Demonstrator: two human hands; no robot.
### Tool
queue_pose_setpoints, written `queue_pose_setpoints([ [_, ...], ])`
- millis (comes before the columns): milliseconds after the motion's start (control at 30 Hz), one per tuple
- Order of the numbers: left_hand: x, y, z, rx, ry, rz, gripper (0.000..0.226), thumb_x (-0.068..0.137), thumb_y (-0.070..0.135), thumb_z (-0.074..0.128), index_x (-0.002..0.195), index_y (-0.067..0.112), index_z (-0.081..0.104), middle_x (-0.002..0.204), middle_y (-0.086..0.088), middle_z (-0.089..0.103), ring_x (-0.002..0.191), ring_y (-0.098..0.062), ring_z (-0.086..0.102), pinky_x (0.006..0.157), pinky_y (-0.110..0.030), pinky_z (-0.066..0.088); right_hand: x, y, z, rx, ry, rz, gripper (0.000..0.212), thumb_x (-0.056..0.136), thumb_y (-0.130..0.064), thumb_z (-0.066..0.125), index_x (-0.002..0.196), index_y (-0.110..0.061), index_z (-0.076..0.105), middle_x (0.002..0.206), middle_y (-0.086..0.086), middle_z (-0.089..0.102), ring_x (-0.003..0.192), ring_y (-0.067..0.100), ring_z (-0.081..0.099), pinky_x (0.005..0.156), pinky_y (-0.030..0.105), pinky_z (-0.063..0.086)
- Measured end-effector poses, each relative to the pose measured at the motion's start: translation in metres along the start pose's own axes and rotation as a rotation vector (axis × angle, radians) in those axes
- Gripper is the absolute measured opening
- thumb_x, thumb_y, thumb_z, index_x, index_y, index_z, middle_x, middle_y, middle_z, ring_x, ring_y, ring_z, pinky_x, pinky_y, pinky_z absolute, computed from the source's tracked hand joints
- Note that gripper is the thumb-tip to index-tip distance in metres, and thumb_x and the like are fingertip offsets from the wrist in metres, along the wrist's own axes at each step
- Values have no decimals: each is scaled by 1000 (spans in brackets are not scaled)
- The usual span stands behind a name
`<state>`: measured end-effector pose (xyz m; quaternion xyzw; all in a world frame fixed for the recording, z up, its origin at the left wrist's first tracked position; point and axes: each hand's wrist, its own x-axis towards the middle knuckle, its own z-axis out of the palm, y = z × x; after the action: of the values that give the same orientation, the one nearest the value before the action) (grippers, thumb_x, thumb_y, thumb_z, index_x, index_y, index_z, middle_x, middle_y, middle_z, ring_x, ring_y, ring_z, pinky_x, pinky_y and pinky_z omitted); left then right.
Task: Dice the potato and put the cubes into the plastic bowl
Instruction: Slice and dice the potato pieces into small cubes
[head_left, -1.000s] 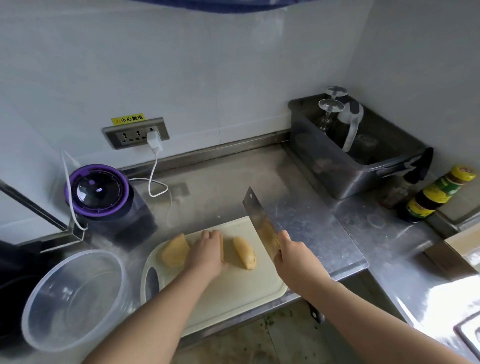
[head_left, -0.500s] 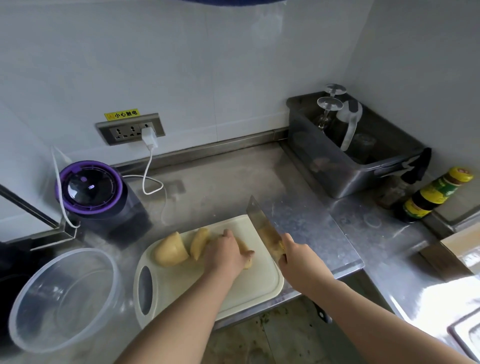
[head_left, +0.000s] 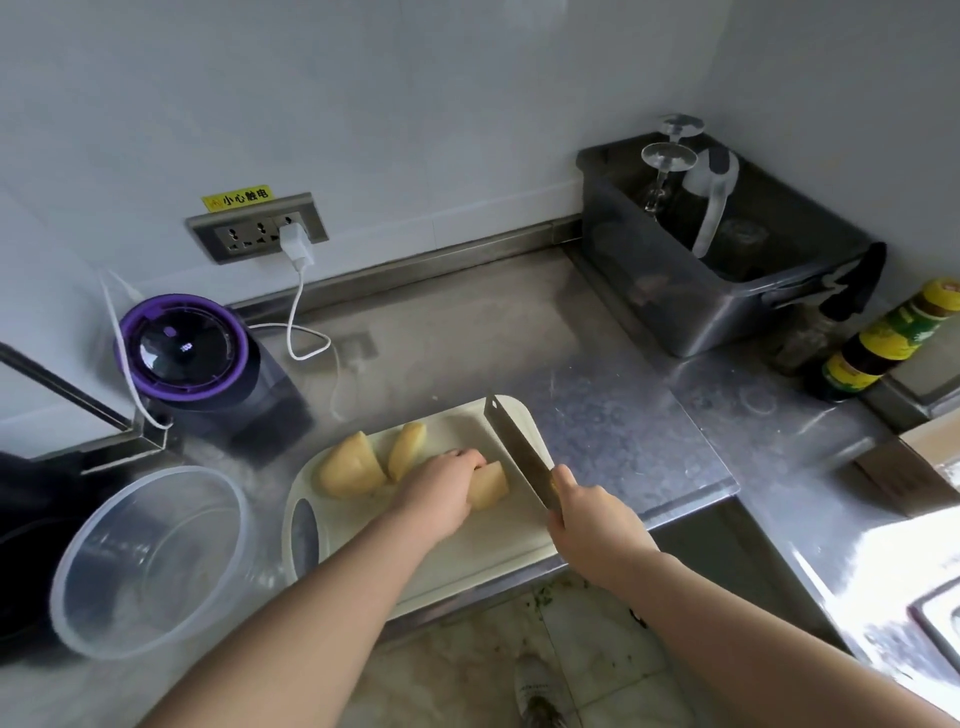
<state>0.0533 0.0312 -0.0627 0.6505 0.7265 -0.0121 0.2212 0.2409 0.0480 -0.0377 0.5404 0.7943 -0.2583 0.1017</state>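
Note:
Three peeled yellow potato pieces lie on a cream cutting board (head_left: 498, 551). My left hand (head_left: 441, 493) holds down the right potato piece (head_left: 488, 486) with curled fingers. Two other potato pieces (head_left: 349, 467) (head_left: 408, 448) lie to the left of my hand. My right hand (head_left: 592, 525) grips the handle of a cleaver (head_left: 517, 449), whose blade is just right of the held piece. A clear plastic bowl (head_left: 150, 558) stands empty left of the board.
A purple-lidded appliance (head_left: 184, 348) stands behind the bowl, with a white charger cable (head_left: 296, 312) plugged into the wall socket. A grey bin (head_left: 727, 270) with glasses sits at the back right, sauce bottles (head_left: 883, 343) beside it. The counter edge runs just under the board.
My left hand moved from the middle potato piece to the right one and now holds it. The cleaver came down and closer to that piece.

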Motion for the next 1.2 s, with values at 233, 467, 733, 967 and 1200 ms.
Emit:
queue_pose_setpoints([
  [233,-2,5,16,-358,152,-205,30,89,32,64,115,18,63,114,0,66,104,-22,60,89,-34,49,-5,-12,-11,14,43,4,26,95,-3,32,119,-13,33,73,7,54,65,27,55,49,32,38],
  [467,-3,14,22,-433,247,-333,24,94,27,57,113,15,65,110,-4,69,103,-24,62,86,-28,48,-27,-25,-14,-37,65,-69,32,93,-1,34,122,-14,34,66,3,44,55,21,43,46,30,31],
  [733,-4,13,23,-493,249,-347,19,91,25,61,106,14,66,103,-5,70,96,-26,63,84,-32,51,-32,-27,-11,-23,58,-49,32,94,1,33,121,-15,32,67,4,43,56,20,42,47,29,32],
  [967,-5,17,22,-464,246,-339,19,92,25,59,106,13,66,103,-5,70,97,-25,63,85,-32,51,-30,-26,-9,-44,42,-64,39,92,6,35,125,-15,32,67,4,42,55,18,41,48,29,34],
  [1200,-10,20,19,-405,252,-357,9,94,22,54,95,18,62,90,-1,66,87,-25,62,67,-28,41,-23,-21,8,-80,-6,-64,41,91,7,39,125,-14,32,68,2,41,58,18,44,44,26,29],
])
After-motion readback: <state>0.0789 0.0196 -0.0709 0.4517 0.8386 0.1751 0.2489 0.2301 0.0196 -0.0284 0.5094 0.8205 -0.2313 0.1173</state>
